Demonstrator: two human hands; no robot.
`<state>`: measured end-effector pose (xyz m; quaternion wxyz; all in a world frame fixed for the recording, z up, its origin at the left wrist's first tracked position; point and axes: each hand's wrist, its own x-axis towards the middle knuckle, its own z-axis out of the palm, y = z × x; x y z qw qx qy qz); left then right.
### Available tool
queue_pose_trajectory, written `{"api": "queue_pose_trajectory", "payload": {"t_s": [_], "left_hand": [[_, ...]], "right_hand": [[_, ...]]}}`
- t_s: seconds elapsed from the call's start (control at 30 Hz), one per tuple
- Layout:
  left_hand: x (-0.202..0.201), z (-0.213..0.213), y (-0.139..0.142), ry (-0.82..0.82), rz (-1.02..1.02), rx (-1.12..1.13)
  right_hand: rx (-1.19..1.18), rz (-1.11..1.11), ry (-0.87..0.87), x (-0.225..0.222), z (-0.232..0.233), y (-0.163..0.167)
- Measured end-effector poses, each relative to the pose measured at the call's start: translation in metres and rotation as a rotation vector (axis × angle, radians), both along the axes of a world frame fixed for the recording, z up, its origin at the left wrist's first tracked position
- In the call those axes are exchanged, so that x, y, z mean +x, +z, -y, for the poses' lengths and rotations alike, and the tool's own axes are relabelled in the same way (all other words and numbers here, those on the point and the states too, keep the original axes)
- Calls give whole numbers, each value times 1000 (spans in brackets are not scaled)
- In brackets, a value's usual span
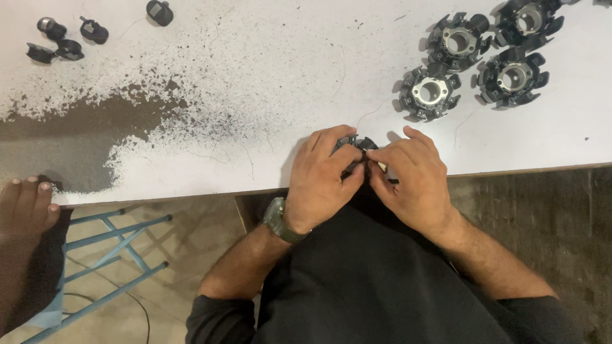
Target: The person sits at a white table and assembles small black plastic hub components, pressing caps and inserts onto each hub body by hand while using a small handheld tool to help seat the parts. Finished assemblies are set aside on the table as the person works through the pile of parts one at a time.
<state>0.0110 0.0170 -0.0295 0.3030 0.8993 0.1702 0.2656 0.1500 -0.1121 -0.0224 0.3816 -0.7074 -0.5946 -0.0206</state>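
Observation:
My left hand (324, 175) and my right hand (411, 178) meet at the near edge of a white table (255, 95). Between their fingertips they hold a black round part with radial arms (358, 145), mostly hidden by the fingers. My left wrist carries a grey watch (278, 220). Both thumbs and forefingers pinch at the middle of the part.
Several black round parts with metal centres (430, 92) lie at the far right of the table. Small black pieces (67, 38) lie at the far left. A worn dark patch (76, 137) marks the table's left. Another person's foot (25, 204) rests on a blue stool (108, 255).

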Motion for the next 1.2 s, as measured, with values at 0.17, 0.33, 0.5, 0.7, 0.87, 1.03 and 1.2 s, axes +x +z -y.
{"api": "queue_pose_trajectory", "payload": {"t_s": [0.17,0.33,0.5,0.7,0.87,1.03,1.2], "left_hand": [[8,4,-10,69,15,-5],[10,6,-18,90,28,48],[12,7,-22,77,46,39],[11,7,-27,77,64,50],[9,6,-19,83,81,17],[-4,-4,-1,134,135,34],[0,-15,5,35,41,57]], "right_hand": [[-8,-8,-9,0,1,0],[33,-12,-21,2,7,-7],[27,16,8,2,6,-11],[15,93,3,-1,4,-9],[-13,61,20,1,4,-3],[142,-3,-6,4,7,-3],[121,-6,-67,3,-1,-13]]}}
